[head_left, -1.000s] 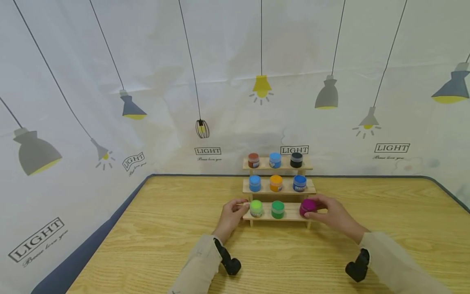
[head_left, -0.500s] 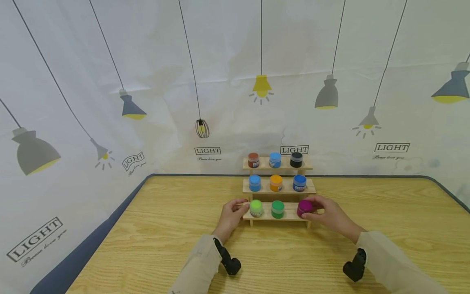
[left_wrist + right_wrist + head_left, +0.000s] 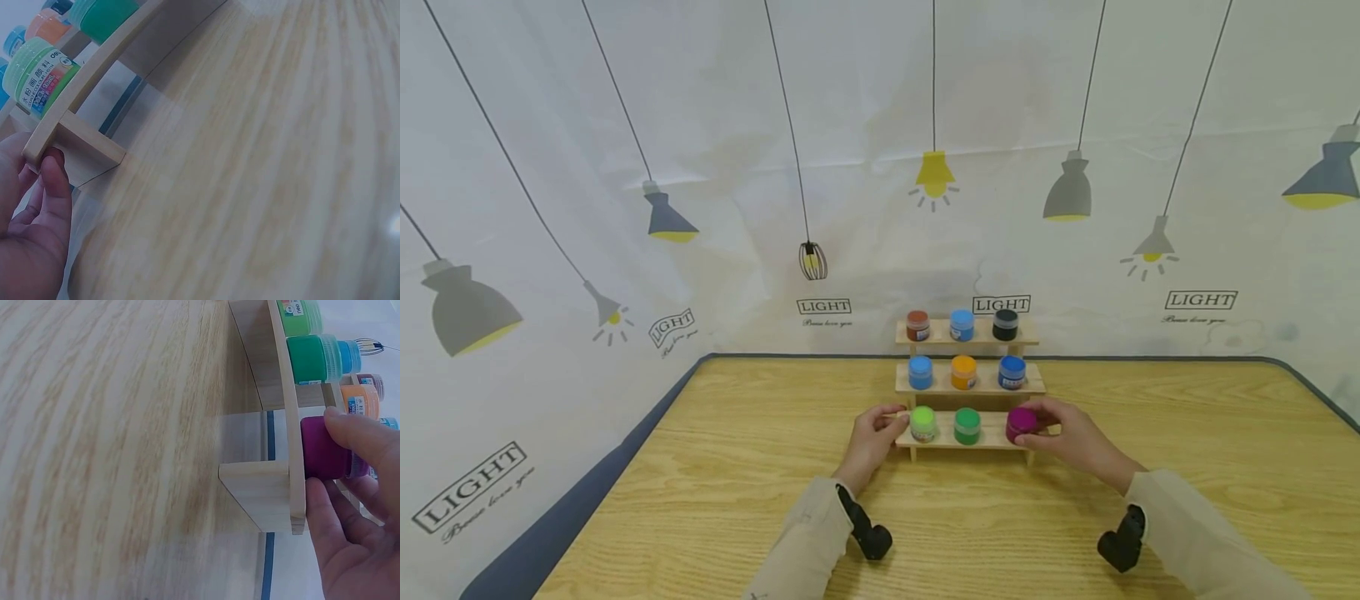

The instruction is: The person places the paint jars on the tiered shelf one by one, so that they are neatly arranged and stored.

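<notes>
A three-tier wooden display stand (image 3: 992, 431) bears several small paint jars in rows. On the right end of its lowest tier sits a magenta paint jar (image 3: 1020, 425), which my right hand (image 3: 1077, 437) grips between thumb and fingers. The right wrist view shows that jar (image 3: 324, 450) upright with its base against the board. My left hand (image 3: 871, 442) pinches the left end of the same tier, thumb and fingers about the board edge in the left wrist view. Beside it stands a light green paint jar (image 3: 922, 424), and a green paint jar (image 3: 967, 427) stands mid-tier.
On the middle tier are a light blue jar (image 3: 921, 372), an orange jar (image 3: 964, 372) and a dark blue jar (image 3: 1012, 373). The top tier has brown (image 3: 917, 326), blue (image 3: 962, 326) and black (image 3: 1005, 325) jars. Behind the wooden table (image 3: 760, 417) hangs a lamp-printed cloth (image 3: 880, 108).
My right hand has moved the magenta jar slightly left along the lowest tier, in from its right end. The left hand has kept its place on the stand.
</notes>
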`<state>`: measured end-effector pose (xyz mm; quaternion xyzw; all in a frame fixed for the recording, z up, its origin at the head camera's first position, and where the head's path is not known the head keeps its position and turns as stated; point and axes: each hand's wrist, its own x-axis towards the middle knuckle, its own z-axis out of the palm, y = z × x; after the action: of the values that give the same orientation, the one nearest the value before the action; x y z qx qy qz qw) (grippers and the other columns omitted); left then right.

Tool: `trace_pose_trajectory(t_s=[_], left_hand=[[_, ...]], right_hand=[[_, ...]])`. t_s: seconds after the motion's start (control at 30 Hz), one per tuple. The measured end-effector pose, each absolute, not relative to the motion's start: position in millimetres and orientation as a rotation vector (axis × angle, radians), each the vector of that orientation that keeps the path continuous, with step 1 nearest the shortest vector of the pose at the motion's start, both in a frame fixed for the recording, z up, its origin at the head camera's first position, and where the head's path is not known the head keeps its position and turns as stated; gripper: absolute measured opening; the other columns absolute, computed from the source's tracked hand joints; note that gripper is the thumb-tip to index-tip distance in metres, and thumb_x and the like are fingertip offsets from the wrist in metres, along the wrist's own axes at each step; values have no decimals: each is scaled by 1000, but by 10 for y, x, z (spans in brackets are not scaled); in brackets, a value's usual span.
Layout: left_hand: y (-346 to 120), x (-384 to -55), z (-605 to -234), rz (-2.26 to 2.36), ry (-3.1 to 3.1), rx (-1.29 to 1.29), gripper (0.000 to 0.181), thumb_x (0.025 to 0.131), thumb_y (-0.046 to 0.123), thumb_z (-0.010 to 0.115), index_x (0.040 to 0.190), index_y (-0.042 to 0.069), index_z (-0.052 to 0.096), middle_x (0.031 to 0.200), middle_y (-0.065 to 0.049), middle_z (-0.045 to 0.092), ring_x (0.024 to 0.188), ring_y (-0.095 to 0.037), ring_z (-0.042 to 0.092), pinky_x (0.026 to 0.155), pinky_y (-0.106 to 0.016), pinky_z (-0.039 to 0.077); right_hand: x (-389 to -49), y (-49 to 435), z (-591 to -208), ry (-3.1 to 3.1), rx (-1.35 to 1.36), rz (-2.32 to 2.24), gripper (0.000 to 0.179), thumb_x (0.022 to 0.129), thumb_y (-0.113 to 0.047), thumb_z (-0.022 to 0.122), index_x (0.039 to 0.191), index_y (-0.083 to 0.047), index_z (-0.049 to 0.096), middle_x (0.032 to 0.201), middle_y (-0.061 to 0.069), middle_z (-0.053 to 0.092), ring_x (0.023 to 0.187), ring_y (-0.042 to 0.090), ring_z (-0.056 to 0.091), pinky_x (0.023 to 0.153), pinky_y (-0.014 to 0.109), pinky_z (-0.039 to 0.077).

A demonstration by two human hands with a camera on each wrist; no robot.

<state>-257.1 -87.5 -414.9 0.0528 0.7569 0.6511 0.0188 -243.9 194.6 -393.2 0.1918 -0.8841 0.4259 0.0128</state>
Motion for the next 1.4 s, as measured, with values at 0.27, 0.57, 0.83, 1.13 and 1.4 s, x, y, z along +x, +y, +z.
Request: trace_pose_trajectory(t_s=[0.27,0.57,0.83,1.13,1.4], left_hand=[[-876,-2570,-4154,2026,2336,155,29,89,11,54,113,-6,55,85,-12,60,64,-14,51,57,-27,44],[-873,-2564,-4138,2035,2331,165,30,89,10,54,113,-7,54,86,-14,60,66,-17,51,57,-27,44],[-871,-2559,-4141,2023,2347,158,30,89,10,54,113,-7,54,88,-17,60,63,-14,50,56,-26,44],[-879,-2551,-4108,2014,2340,143,30,89,11,53,114,-6,54,89,-14,60,67,-12,51,57,-25,44],[-882,-2575,-4135,1999,2348,144,30,89,11,54,113,-6,55,87,-12,60,67,-12,51,57,-26,44]], right_hand=[[-2454,1945,-3939,-2779,561,1350,38,78,-18,69,106,3,55,99,13,58,86,24,55,73,36,46],[-2436,1930,-3936,-2764,541,1390,41,77,-18,69,107,4,54,100,14,57,87,25,54,71,33,47],[-2432,1935,-3938,-2766,536,1427,42,77,-17,69,109,4,53,102,15,56,88,25,54,70,30,48],[-2441,1988,-3931,-2751,616,1422,42,78,-16,68,112,5,52,104,18,57,90,27,56,75,35,48],[-2368,2102,-3936,-2719,651,1430,48,81,-17,66,119,6,48,107,20,56,92,28,57,77,36,47]])
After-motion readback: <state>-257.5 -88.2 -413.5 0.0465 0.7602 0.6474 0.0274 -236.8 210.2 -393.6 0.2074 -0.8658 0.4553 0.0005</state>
